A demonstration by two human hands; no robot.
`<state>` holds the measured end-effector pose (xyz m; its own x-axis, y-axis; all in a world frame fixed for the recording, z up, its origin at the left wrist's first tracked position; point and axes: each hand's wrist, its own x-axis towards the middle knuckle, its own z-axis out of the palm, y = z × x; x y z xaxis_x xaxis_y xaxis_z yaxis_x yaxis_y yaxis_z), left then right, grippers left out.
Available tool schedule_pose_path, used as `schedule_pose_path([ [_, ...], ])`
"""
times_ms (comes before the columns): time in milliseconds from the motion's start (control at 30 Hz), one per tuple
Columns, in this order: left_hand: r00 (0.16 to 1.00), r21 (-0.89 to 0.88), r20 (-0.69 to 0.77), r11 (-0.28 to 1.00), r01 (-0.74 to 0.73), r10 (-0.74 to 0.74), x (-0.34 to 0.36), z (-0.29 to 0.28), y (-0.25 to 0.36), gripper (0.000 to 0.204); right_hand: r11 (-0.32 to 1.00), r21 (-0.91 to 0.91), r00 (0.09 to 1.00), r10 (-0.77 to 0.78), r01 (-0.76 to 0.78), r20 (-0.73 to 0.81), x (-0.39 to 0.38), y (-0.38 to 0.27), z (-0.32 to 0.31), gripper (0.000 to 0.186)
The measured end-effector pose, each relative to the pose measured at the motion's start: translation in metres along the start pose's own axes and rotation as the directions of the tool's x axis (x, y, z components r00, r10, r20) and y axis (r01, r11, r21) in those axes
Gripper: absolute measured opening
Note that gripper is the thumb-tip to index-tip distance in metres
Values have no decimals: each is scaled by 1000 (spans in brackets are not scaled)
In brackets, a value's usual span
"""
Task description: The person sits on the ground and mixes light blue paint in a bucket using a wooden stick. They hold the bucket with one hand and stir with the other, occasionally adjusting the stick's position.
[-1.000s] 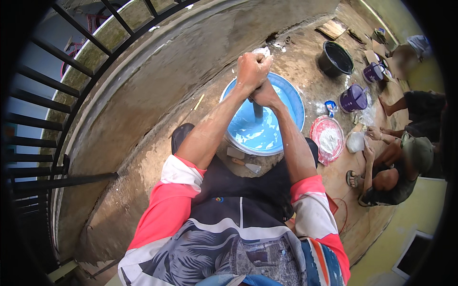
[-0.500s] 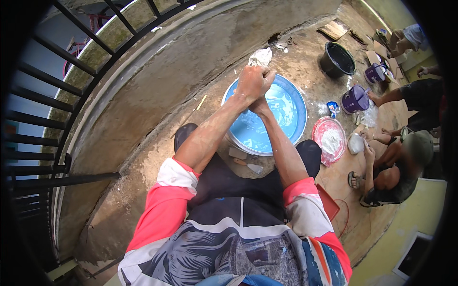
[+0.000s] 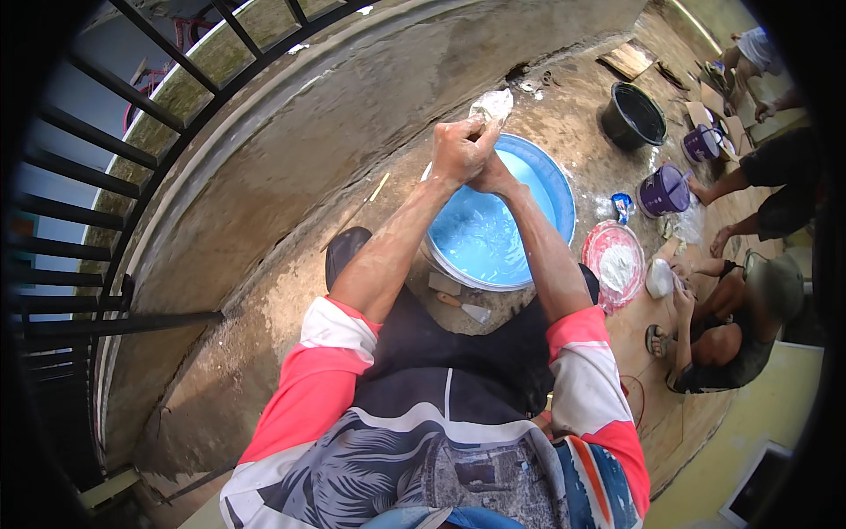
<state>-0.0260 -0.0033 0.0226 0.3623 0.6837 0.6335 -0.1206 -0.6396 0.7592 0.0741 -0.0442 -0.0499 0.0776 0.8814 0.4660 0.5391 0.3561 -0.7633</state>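
Left hand (image 3: 459, 152) and right hand (image 3: 494, 174) shifting leftward over bucket (image 3: 564, 199) since last frame, pressing together; left clamping, seemingly on hidden shaft, right's grip not showing. Blue liquid (image 3: 478, 234) lying inside bucket. Stirring seemingly underway; next move probably calling for even sweeps.

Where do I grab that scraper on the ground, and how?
Probably by its wooden handle, from above and the left: the scraper appears to lie flat, handle leftward, wide blade pointing right, and the blue bucket stands just beyond it.
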Motion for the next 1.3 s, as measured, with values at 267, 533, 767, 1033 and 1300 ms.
schedule_pose_path([
  [267, 983, -182, 27, 967, 181, -179, -16, 40, -13, 40, 978, -73, 977, 202, -197, 71, -33, 2, -36, 32],
  [533, 895, -44, 371, 958, 282, -247, -9, 67, 3, 41, 834, 147, 836, 545, -532, -67, -74, -10, -35, 41],
  [767, 844, 184, 492, 973, 140, -215, -1, 36, 14, 41, 729, 472, 776, 616, -496, -137, -61, -43, 13, 49],
  [1033, 915, 61, 403, 998, -26, -1, -5, -11, 11, 33, 970, 24, 941, 241, -242, -237, -47, 1, 53, 49],
  [1300, 991, -97, 110, 992, 81, -71, -44, -23, -13, 32, 978, -94, 982, 189, -186, 23, -43, -13, 28, 33],
])
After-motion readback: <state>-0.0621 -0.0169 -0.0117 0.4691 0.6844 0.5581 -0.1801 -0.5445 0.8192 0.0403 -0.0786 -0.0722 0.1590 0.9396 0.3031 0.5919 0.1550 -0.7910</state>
